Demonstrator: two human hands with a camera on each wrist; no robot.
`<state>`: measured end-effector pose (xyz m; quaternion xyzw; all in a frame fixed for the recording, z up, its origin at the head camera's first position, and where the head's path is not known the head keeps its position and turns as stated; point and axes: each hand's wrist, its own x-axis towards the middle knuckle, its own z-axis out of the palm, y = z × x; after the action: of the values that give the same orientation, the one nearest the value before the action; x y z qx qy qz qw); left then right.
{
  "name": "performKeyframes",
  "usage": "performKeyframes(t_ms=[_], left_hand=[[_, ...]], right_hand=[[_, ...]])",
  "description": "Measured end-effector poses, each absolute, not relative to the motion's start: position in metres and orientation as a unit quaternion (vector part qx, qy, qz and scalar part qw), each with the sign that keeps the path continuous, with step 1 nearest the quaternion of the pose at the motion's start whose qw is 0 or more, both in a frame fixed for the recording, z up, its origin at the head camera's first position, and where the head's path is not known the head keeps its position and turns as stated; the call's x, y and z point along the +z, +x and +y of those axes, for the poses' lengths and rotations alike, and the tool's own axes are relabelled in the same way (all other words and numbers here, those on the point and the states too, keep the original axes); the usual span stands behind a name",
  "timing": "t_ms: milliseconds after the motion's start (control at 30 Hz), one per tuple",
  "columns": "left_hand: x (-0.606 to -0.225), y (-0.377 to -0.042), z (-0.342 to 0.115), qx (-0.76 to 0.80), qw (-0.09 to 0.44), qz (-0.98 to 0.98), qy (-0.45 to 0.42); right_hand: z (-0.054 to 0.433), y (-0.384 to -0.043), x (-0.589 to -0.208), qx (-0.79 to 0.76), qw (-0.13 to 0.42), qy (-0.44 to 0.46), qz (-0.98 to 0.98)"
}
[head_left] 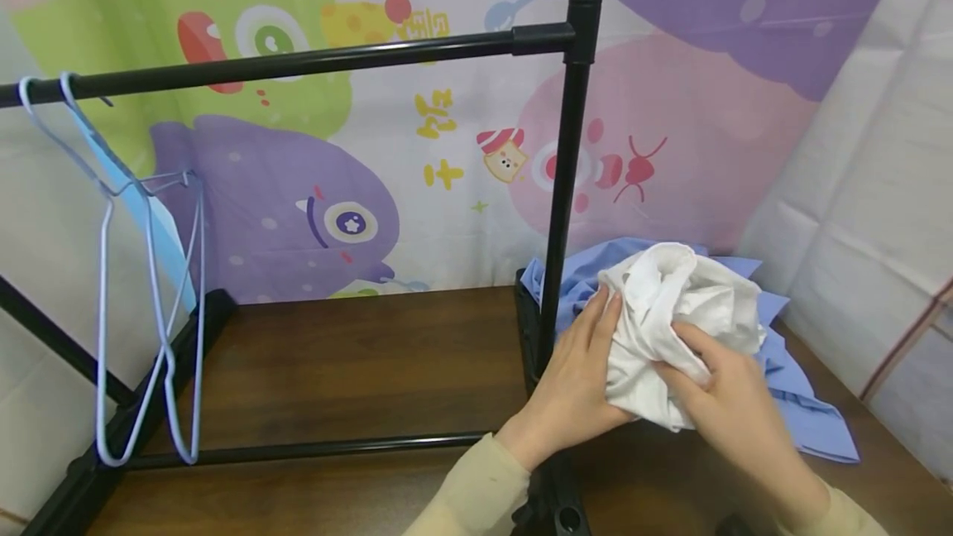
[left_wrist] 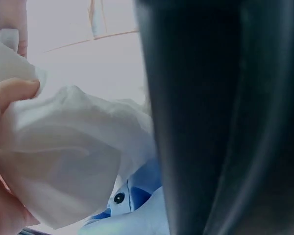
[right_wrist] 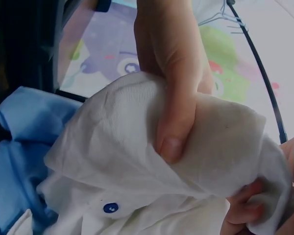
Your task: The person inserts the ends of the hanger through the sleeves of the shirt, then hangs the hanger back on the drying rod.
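Observation:
A bunched white shirt [head_left: 685, 304] is held between both hands, right of the rack's upright post. My left hand [head_left: 573, 379] grips its left side, fingers spread up along the cloth. On the near right, my right hand [head_left: 733, 404] pinches a fold between thumb and fingers. A dark blue button [right_wrist: 110, 208] shows on the white cloth in the right wrist view, where a thumb [right_wrist: 172, 142] presses over a fold. Underneath and behind lies a crumpled blue shirt [head_left: 811, 420], partly hidden; a dark button [left_wrist: 119, 198] shows on it in the left wrist view.
A black garment rack stands on the brown wooden table [head_left: 357, 362]; its post [head_left: 566, 172] is close beside the left hand. Light blue hangers [head_left: 152, 321] hang from the left end of the top rail [head_left: 313, 60]. A cartoon-printed curtain [head_left: 462, 222] hangs behind.

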<state>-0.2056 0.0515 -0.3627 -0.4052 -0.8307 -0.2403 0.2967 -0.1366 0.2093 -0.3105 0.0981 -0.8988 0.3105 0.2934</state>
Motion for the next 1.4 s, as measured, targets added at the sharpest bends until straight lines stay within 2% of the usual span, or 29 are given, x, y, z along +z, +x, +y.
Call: performKeyframes(t_ms=[233, 767, 933, 1167, 1267, 1400], left_hand=[[-0.359, -0.202, 0.048, -0.288, 0.297, -0.814, -0.409], [-0.352, -0.198, 0.036, -0.288, 0.380, -0.768, -0.428], [-0.350, -0.197, 0.033, -0.283, 0.407, -0.756, -0.427], [-0.349, -0.194, 0.032, -0.301, 0.412, -0.754, -0.415], [-0.348, -0.192, 0.030, -0.304, 0.415, -0.752, -0.412], [-0.346, -0.189, 0.028, -0.303, 0.429, -0.745, -0.410]], right_hand=[[0.202, -0.130, -0.308, 0.325, 0.299, 0.113, -0.890], [0.193, -0.125, -0.305, 0.331, 0.339, 0.166, -0.865], [0.192, -0.125, -0.305, 0.288, 0.396, 0.184, -0.852], [0.188, -0.132, -0.302, 0.268, 0.529, 0.208, -0.778], [0.192, -0.135, -0.300, 0.264, 0.526, 0.206, -0.781], [0.201, -0.137, -0.303, 0.322, 0.435, 0.187, -0.820]])
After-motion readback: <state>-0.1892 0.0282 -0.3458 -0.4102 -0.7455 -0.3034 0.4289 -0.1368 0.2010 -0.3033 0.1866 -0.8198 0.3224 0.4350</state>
